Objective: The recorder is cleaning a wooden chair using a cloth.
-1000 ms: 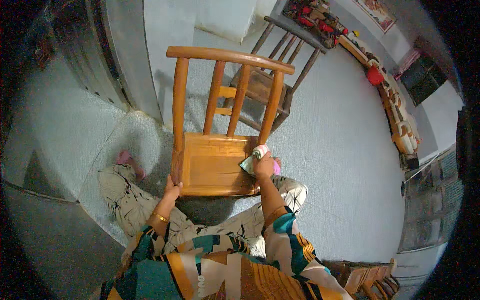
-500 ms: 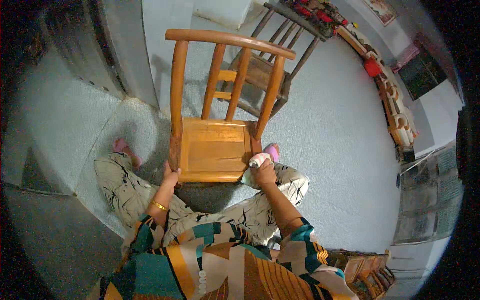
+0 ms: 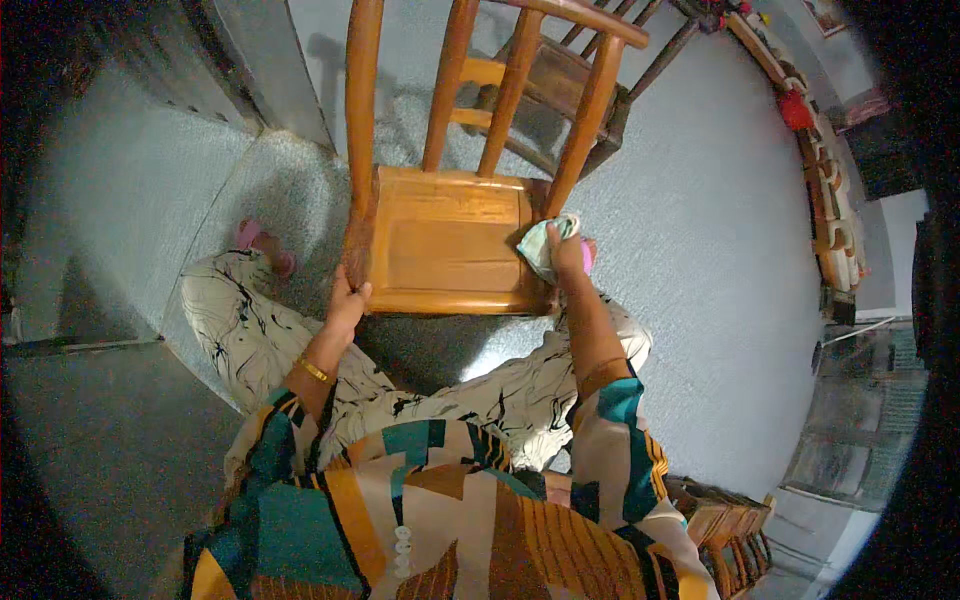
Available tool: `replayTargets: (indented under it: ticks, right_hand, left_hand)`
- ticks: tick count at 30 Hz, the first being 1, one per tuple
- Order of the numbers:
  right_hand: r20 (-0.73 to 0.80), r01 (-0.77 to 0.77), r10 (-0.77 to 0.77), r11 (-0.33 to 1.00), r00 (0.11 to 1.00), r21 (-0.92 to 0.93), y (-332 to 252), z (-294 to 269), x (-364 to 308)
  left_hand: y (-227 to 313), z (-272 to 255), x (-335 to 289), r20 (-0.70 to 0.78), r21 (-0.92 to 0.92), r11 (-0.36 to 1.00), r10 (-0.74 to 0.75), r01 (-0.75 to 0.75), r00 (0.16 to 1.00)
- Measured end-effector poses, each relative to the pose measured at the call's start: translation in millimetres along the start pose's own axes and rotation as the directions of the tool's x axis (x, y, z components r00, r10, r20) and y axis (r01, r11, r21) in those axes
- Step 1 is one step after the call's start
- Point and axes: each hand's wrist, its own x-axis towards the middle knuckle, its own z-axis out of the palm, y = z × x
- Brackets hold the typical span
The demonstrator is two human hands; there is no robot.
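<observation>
A varnished wooden chair stands between my knees, its slatted back on the far side and its seat facing up. My left hand grips the near left corner of the seat frame, fingers wrapped round the edge. In my right hand is a bunched pale green and white cloth, pressed against the right side of the seat, close to the foot of the right back post. Part of my right fingers is hidden behind the cloth.
Behind the chair stands a second, darker wooden chair. Another wooden chair is at lower right, beside me. A long row of pale, carved furniture lines the right wall. A grey door panel is at upper left.
My right hand has moved the cloth from the near right corner of the seat back along its right side. The view has shifted, so the chair appears higher; my left hand keeps its hold.
</observation>
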Motion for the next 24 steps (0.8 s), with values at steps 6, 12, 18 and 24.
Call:
replayTargets:
  ticks: [6, 12, 18, 24]
  right_hand:
    - [-0.117, 0.091, -0.054, 0.934, 0.992, 0.345, -13.2, -24.4, 9.2]
    - [-0.054, 0.004, 0.0, 0.997, 0.999, 0.078, -32.5, -29.4, -26.5]
    - [-0.296, 0.181, -0.089, 0.937, 0.951, 0.299, 19.6, -10.0, -57.8]
    - [-0.361, -0.04, 0.305, 0.809, 0.881, 0.587, 5.3, 11.6, -96.5]
  left_hand:
    - [19.4, 26.0, 6.6, 0.043, -0.05, 0.999, -0.015, 0.017, 0.999]
    - [3.0, 12.3, 8.4, -0.04, 0.089, 0.996, 0.028, -0.024, 0.999]
    - [11.5, 17.0, 6.3, -0.01, -0.031, 0.998, 0.056, -0.056, 0.998]
    - [-9.6, 14.1, 15.9, -0.087, 0.08, 0.985, 0.161, -0.154, 0.983]
